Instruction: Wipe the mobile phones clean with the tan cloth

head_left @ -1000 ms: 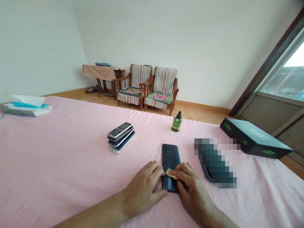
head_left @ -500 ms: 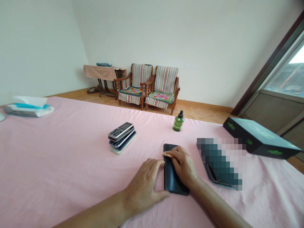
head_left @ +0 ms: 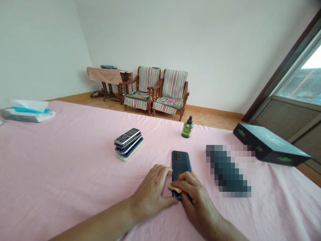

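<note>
A dark smartphone (head_left: 181,164) lies back up on the pink cloth, its camera block at the far end. My right hand (head_left: 197,197) pinches a small yellowish cloth (head_left: 175,188) against the phone's near part and covers some of it. At the phone's left edge is my left hand (head_left: 152,192), thumb and fingers spread apart, with the fingertips and thumb touching or very near the side. Left of the phone, several phones (head_left: 128,140) are stacked, a silver and black keypad phone on top. Beyond stands a green bottle (head_left: 187,129) with a black cap.
A blurred-out dark object (head_left: 229,172) lies to the right. Behind it sits a black box (head_left: 271,144) with green marks. A tissue pack (head_left: 30,114) is at the far left of the pink cloth (head_left: 75,160). Two wooden chairs (head_left: 167,90) stand beyond.
My right hand has slid the yellowish cloth from the phone's camera end down toward its near end. My left hand has stayed beside the phone. The view has shifted slightly.
</note>
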Demonstrator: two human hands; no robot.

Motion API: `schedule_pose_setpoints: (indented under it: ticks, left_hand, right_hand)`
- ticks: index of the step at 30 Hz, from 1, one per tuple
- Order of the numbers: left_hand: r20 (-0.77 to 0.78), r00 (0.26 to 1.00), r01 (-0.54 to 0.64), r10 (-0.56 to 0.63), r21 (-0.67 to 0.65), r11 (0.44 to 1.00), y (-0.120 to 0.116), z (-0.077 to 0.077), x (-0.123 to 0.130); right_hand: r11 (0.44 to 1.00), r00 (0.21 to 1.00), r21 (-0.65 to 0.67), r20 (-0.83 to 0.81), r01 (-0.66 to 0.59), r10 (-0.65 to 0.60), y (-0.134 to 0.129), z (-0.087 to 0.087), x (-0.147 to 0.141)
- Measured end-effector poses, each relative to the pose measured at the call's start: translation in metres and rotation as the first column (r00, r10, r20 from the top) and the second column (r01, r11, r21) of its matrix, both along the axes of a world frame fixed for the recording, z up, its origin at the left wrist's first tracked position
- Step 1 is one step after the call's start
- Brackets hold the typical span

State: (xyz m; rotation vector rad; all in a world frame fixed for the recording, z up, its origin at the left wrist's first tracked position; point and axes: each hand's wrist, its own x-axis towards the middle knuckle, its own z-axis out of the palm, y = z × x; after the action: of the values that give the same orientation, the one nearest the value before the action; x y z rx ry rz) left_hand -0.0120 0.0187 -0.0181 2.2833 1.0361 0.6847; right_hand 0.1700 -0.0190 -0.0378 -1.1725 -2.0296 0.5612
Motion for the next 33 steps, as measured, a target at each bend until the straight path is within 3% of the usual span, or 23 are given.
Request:
schedule_pose_setpoints:
  ticks: [8,12,16,18,22,27,33]
  left_hand:
    - [-0.027,0.999,0.036,-0.035,0.046,0.998,0.004,-0.002,-0.001]
    - [-0.065,0.996,0.056,-0.053,0.049,0.997,0.006,-0.002,-0.003]
    - [-0.091,0.992,0.091,-0.084,0.083,0.992,0.006,0.0,-0.003]
    - [-0.096,0.991,0.104,-0.095,0.093,0.99,0.006,0.0,-0.003]
    - [-0.1,0.99,0.11,-0.099,0.103,0.989,0.006,0.0,-0.003]
    - [-0.105,0.989,0.112,-0.1,0.116,0.987,0.007,-0.001,-0.003]
    - [-0.12,0.988,0.111,-0.097,0.115,0.987,0.006,0.001,-0.002]
  right_hand:
    - [0.997,0.996,-0.062,-0.064,0.05,-0.054,-0.016,0.004,-0.003]
    - [0.98,0.98,-0.13,-0.114,0.149,-0.164,-0.014,0.011,-0.001]
    - [0.959,0.951,-0.089,-0.13,0.27,-0.28,0.015,0.008,0.011]
    - [0.932,0.929,-0.016,-0.081,0.362,-0.362,0.038,0.001,0.021]
    - [0.905,0.906,0.036,-0.049,0.423,-0.421,0.085,-0.01,0.035]
    - [0.917,0.922,0.112,0.001,0.383,-0.386,0.108,-0.015,0.036]
    - [0.956,0.962,0.163,0.084,0.242,-0.258,0.093,-0.01,0.032]
